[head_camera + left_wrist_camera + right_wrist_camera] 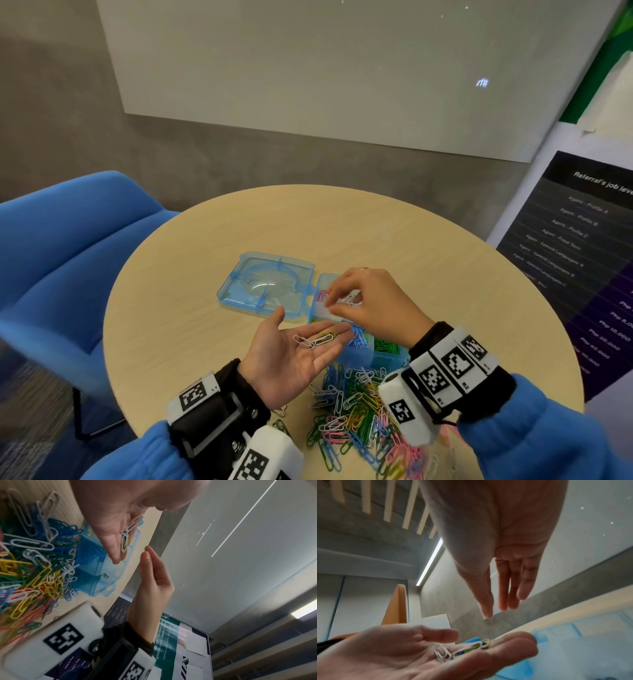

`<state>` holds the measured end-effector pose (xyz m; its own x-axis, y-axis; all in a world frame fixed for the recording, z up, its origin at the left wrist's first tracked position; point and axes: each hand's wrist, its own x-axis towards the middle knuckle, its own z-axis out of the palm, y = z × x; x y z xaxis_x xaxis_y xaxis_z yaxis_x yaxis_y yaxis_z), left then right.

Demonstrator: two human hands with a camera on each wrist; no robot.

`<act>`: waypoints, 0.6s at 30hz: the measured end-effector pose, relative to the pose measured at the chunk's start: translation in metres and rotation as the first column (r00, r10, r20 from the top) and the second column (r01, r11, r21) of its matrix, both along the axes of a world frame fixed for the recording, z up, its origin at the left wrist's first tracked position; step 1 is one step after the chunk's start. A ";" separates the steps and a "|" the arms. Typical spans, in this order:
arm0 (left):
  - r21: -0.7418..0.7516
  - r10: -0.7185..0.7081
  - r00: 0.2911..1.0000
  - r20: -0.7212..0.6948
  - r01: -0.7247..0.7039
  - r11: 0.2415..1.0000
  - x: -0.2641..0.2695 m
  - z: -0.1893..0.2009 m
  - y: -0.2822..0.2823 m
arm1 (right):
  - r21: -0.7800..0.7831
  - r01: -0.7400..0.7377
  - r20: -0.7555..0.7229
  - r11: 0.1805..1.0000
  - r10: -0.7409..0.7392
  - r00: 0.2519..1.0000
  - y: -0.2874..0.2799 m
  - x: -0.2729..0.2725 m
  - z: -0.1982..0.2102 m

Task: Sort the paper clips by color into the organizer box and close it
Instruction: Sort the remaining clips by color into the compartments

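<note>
Several white and yellow wire paper clips [314,339] are cradled in the upturned, flat left hand [294,359], held just beside the translucent blue plastic organizer box [371,346]. Above the box's far compartments the right hand [370,301] is poised, fingers loosely extended with thumb and forefinger tips drawn near; whether anything is pinched cannot be told. The hinged lid [267,286] is laid flat, open, toward the left. A mixed heap of coloured clips [356,421] is spread to the near edge of the round pale wooden table [445,267], whose far half is left bare.
</note>
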<state>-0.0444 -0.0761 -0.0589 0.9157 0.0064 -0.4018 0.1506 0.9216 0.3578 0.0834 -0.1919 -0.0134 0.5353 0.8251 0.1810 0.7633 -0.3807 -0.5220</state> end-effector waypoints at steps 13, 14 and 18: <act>0.020 0.006 1.000 0.012 -0.006 1.000 -0.001 0.009 -0.001 | -0.069 -0.054 -0.043 0.996 0.051 0.998 -0.012 -0.005 -0.004; 0.030 -0.001 1.000 0.013 0.000 1.000 -0.001 0.008 0.000 | -0.064 -0.046 -0.046 0.997 0.043 0.998 -0.013 -0.005 -0.003; 0.040 -0.006 1.000 0.004 0.006 0.999 0.000 0.005 0.002 | -0.056 -0.037 -0.032 0.998 0.036 0.999 -0.014 -0.006 0.002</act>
